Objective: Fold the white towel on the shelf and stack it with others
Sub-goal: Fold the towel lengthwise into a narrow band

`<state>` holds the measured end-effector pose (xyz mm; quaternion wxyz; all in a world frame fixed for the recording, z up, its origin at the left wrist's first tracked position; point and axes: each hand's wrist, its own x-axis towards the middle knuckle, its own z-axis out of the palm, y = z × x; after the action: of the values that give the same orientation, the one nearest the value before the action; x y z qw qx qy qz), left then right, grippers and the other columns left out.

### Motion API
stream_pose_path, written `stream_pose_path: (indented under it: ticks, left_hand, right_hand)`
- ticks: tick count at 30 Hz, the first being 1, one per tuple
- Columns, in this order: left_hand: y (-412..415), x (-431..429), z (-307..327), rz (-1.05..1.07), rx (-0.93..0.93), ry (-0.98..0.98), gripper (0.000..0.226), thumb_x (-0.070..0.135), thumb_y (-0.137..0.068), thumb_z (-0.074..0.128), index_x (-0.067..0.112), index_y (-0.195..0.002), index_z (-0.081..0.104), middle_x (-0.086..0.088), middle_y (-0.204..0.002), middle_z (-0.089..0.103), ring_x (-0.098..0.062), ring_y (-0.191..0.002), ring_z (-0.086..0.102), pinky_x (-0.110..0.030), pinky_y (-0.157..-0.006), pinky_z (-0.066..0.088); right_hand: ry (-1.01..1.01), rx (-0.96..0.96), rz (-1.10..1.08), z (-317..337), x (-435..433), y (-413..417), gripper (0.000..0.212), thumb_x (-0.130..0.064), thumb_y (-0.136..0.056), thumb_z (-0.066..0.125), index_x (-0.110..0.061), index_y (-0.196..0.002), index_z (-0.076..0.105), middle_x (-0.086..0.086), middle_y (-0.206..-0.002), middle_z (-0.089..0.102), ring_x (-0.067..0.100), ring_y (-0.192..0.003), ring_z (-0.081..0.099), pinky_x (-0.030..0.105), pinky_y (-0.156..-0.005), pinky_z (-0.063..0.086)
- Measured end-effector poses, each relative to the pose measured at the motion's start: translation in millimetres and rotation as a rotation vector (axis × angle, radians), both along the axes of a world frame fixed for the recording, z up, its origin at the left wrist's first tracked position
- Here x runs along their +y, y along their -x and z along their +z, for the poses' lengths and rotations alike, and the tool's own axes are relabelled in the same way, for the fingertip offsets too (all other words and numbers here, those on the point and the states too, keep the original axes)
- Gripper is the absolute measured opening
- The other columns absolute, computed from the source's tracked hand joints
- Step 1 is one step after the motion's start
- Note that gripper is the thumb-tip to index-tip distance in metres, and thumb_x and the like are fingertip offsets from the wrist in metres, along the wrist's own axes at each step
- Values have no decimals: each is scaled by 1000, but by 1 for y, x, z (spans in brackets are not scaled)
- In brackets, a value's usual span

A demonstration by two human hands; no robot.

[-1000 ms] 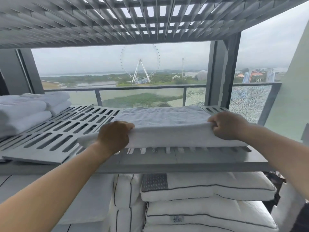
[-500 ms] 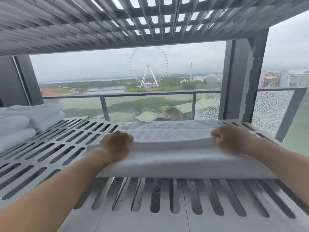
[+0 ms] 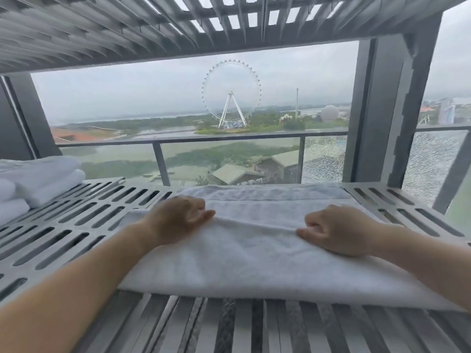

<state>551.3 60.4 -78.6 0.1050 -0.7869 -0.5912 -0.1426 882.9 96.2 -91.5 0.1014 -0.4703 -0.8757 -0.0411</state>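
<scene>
Now the white towel (image 3: 254, 250) is laid on the shelf (image 3: 63, 240), pressed by flat left fingers (image 3: 201, 215); right fingers (image 3: 318, 224) are curled, grip unclear. If pulled unevenly, the fold could be made crooked.

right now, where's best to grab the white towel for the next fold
Probably its right short end, pinched at both corners, coming from the right: the white towel lies as a long band across the slatted shelf, so that end would swing over leftward.
</scene>
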Motion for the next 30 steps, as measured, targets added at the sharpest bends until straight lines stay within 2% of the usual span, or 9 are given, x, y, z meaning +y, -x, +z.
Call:
stream_pose_path:
  ticks: [5, 11, 13, 16, 18, 21, 24, 27, 30]
  left_hand:
    - [4, 3, -24, 40, -59, 135, 32, 46, -94, 37, 25, -72, 45, 8, -78, 52, -16, -79, 52, -33, -71, 40]
    - [-22, -14, -11, -123, -66, -137, 19, 39, -90, 50, 26, -103, 56, 9, -108, 57, -9, -100, 52, -32, -89, 44]
    - [-47, -20, -8, -259, -127, -21, 27, 45, -91, 45, 30, -112, 53, 11, -119, 54, -4, -108, 49, -28, -95, 41]
    - [-81, -16, -10, -284, -45, 215, 37, 51, -93, 38, 33, -125, 43, 8, -131, 47, -10, -117, 45, -32, -99, 38]
    - [-85, -8, -9, -205, -19, 251, 37, 48, -94, 36, 27, -124, 44, 2, -129, 49, -16, -117, 46, -33, -98, 38]
    - [-76, 2, -10, -171, -19, 192, 26, 42, -97, 35, 19, -101, 46, -1, -103, 54, -18, -99, 50, -30, -82, 37]
    - [-71, 3, -19, -182, -93, 200, 19, 39, -97, 36, 21, -93, 42, 2, -95, 49, -18, -93, 48, -24, -73, 27]
    - [-71, -1, -19, -135, -152, 139, 23, 39, -95, 42, 20, -106, 49, 3, -105, 50, -17, -104, 48, -24, -82, 32]
    - [-76, -13, -13, -154, -100, -141, 20, 35, -92, 48, 23, -108, 52, 5, -106, 52, -12, -102, 48, -32, -89, 42]
  right_hand:
    - [56, 134, 1, -9, 2, -4, 44, -63, -83, 41, -24, -62, 41, -7, -61, 51, 8, -60, 47, 31, -58, 36]
    - [23, 170, 16, -5, -2, 1, 36, -56, -84, 48, -26, -65, 43, -8, -61, 52, 8, -61, 49, 29, -57, 37]
    - [23, 136, 49, -2, -4, 9, 32, -56, -86, 45, -28, -69, 43, -9, -63, 51, 6, -60, 47, 27, -55, 35]
    - [41, 97, 100, -2, -4, 24, 27, -53, -88, 43, -28, -77, 43, -12, -65, 47, 8, -63, 45, 28, -55, 32]
    - [23, 89, 126, 2, -3, 29, 24, -49, -90, 43, -28, -79, 42, -13, -67, 45, 14, -67, 45, 31, -57, 31]
    - [-62, 137, 153, 8, 2, 28, 21, -48, -90, 45, -29, -80, 41, -11, -72, 48, 16, -70, 46, 30, -56, 31]
    - [35, 144, 101, 0, 5, 26, 23, -52, -88, 45, -30, -81, 43, -15, -71, 46, 15, -73, 47, 29, -58, 32]
    - [70, 153, 43, -4, 2, 25, 24, -52, -88, 46, -28, -85, 47, -11, -80, 51, 15, -80, 50, 30, -67, 37]
    - [-83, 167, 164, 3, -10, 31, 25, -46, -90, 44, -24, -102, 51, -7, -107, 52, 13, -101, 49, 30, -84, 40]
